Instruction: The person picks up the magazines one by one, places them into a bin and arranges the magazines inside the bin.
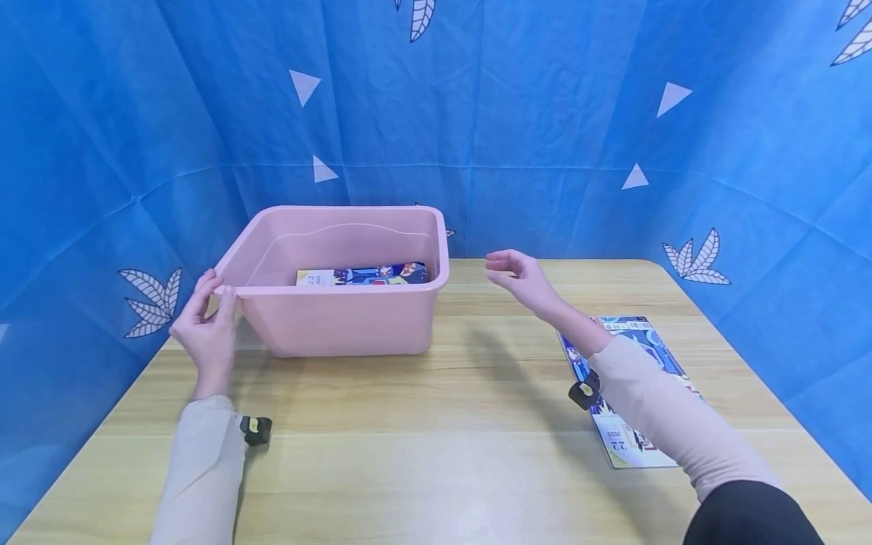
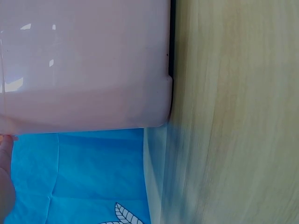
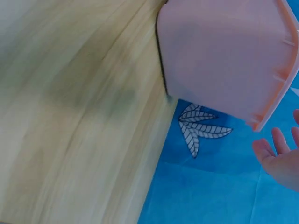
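A pink plastic bin [image 1: 341, 325] stands at the back left of the table, its wall filling much of the left wrist view. My left hand [image 1: 207, 333] pinches the bin's near left rim corner between thumb and fingers. Inside the bin, a colourful magazine [image 1: 381, 275] shows partly above the front rim. To the right of the bin, my right hand [image 1: 524, 284] is raised over the table with loosely bent fingers and nothing in them. In the right wrist view those fingers [image 3: 279, 140] are apart from the bin's rim. Under my right forearm lies another magazine [image 1: 647, 341], partly hidden.
The light wooden table [image 1: 422, 446] reaches back to a blue patterned cloth [image 1: 545, 136] that hangs behind and along both sides. A small black device [image 1: 256, 430] sits at my left wrist, and another black device [image 1: 583, 392] at the right.
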A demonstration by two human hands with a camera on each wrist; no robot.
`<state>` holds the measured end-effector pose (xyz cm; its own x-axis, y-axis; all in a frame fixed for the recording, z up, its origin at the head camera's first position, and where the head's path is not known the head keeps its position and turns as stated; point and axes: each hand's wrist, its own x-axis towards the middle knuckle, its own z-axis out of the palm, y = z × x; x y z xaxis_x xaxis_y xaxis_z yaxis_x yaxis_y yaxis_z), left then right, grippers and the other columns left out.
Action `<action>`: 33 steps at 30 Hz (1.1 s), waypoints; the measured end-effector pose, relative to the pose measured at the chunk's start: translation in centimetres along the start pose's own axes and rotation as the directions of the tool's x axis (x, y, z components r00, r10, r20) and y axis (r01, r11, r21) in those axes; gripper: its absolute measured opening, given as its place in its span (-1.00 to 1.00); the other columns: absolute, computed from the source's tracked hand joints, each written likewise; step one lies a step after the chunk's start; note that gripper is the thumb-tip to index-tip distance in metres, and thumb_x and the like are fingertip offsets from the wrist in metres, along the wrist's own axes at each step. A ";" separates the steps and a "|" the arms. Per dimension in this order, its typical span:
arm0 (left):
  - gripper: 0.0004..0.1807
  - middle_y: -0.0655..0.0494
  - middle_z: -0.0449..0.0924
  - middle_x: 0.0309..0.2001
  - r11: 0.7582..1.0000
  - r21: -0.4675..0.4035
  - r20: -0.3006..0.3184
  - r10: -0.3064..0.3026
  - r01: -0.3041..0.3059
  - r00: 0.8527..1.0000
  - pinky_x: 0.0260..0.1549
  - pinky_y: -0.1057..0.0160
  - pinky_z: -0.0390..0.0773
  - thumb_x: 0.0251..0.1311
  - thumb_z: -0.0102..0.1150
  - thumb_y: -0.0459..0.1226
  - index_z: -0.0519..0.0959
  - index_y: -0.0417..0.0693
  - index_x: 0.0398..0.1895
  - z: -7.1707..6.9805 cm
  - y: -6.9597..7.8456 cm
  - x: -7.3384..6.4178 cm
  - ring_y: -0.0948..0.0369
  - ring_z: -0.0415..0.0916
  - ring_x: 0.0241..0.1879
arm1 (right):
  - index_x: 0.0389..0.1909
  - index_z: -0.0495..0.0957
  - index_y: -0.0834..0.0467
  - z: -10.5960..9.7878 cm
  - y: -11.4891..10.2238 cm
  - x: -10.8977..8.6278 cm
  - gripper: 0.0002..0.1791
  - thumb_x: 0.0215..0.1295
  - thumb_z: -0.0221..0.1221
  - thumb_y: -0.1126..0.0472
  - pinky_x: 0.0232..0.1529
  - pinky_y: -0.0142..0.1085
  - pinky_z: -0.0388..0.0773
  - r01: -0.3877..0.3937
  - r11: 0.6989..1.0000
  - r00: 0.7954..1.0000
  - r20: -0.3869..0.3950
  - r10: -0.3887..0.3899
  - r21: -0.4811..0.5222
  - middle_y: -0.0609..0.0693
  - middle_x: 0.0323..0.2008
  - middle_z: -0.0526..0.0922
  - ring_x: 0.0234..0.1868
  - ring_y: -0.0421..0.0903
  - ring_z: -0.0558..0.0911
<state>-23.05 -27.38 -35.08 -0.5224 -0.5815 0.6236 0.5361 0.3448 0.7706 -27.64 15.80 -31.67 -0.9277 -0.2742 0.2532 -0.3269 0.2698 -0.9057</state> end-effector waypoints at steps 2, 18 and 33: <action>-0.71 -0.03 0.52 -0.02 1.000 -0.001 0.003 -0.003 0.003 1.000 -0.19 0.37 0.49 0.01 0.21 -0.38 0.58 -0.31 -0.15 0.0 -0.1 0.0 0.18 0.39 0.06 | 0.03 0.35 0.40 -0.4 0.4 -0.4 -0.64 0.22 0.07 0.35 0.04 -0.12 0.40 -0.007 1.000 1.000 -0.007 0.007 -0.002 0.31 -0.01 0.45 0.01 0.13 0.45; -0.72 -0.05 0.52 -0.02 1.000 0.008 0.008 -0.003 0.003 1.000 -0.19 0.37 0.49 0.01 0.20 -0.41 0.57 -0.35 -0.16 0.0 0.0 0.0 0.18 0.38 0.06 | 0.07 0.29 0.45 -3.9 2.8 -3.2 -0.61 0.23 0.04 0.39 0.09 -0.05 0.32 -0.041 0.995 0.996 -0.081 0.033 -0.094 0.37 0.03 0.39 0.08 0.19 0.37; -0.72 -0.06 0.51 -0.01 1.000 0.020 0.000 0.004 -0.004 1.000 -0.17 0.35 0.48 0.02 0.20 -0.39 0.58 -0.32 -0.15 0.0 -0.2 0.1 0.19 0.39 0.06 | 0.06 0.29 0.45 -7.6 6.4 -4.7 -0.59 0.24 0.07 0.33 0.06 0.00 0.32 -0.097 0.964 0.987 -0.147 0.061 -0.249 0.39 0.02 0.39 0.08 0.22 0.36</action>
<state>-23.21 -27.50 -35.20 -0.5203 -0.5797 0.6270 0.5250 0.3619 0.7703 -26.73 25.81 -36.04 -0.9624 -0.1182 0.2448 -0.2701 0.5166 -0.8125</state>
